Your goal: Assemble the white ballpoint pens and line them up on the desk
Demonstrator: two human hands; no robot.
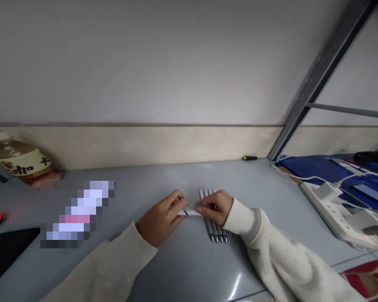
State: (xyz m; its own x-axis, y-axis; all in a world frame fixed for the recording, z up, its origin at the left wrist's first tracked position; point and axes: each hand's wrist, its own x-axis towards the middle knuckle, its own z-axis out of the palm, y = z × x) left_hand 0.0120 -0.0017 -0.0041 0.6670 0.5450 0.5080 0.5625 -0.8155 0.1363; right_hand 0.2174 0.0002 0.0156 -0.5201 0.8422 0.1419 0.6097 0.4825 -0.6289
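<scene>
Between my two hands, a white pen (193,212) lies crosswise just above the grey desk, a small dark mark showing near my left fingertips. My left hand (164,214) is closed on its left end, thumb below and fingers above. Thumb and fingers of my right hand (216,206) pinch its right end. Directly under and beside my right hand, several grey-white pens (219,230) lie side by side on the desk, their silver tips toward me. The right hand hides the middle of this row.
A bottle (22,161) stands at the far left, near a pixelated phone-like screen (78,214) and a black object (11,251). By the wall lies a small yellow-and-black screwdriver-like tool (250,158). A white power strip (337,216) with plugs and cables sits on the right.
</scene>
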